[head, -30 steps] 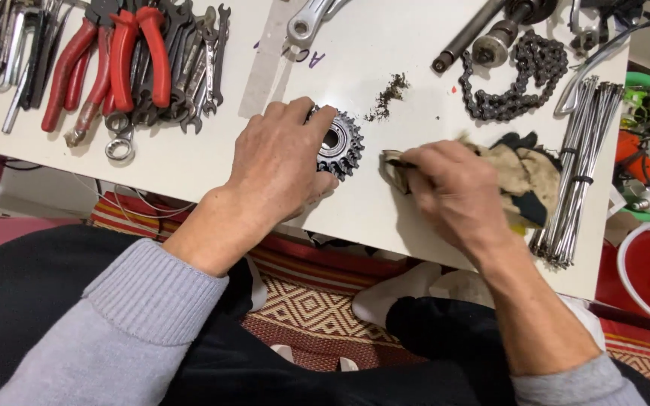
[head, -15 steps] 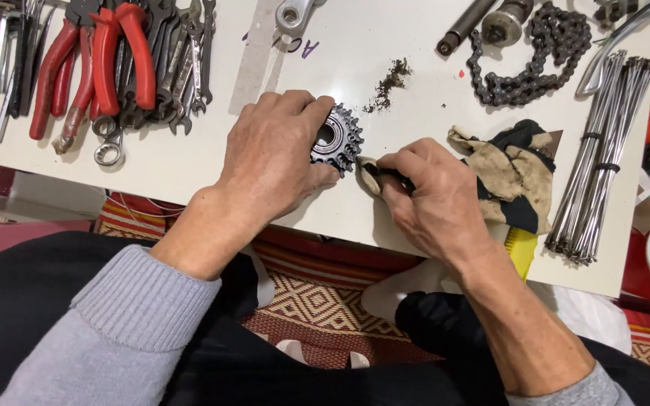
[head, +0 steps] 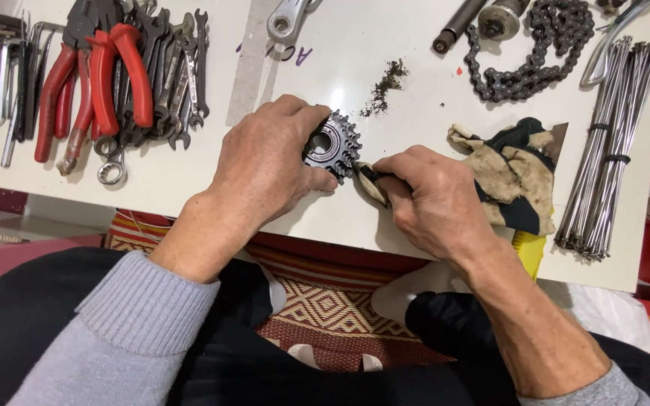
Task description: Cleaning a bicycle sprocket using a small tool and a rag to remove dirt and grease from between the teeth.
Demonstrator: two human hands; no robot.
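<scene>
Red-handled pliers (head: 92,83), wrenches (head: 178,71), chain (head: 524,56), spoke bundle (head: 607,143) on white table (head: 189,173)

left hand (head: 268,169) gripping toothed sprocket cluster (head: 332,145), right hand (head: 434,199) pressing rag (head: 370,184) against it, white table (head: 189,177)

Left hand (head: 268,169) curls in a closed grip, right hand (head: 430,199) pinched shut just beside it.

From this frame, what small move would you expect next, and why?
Probably the right hand draws the rag corner along between the teeth of the sprocket cluster, which the left hand steadies on the white table. The rag tip already touches the cluster's edge, and dark grit lies just beyond it.
</scene>
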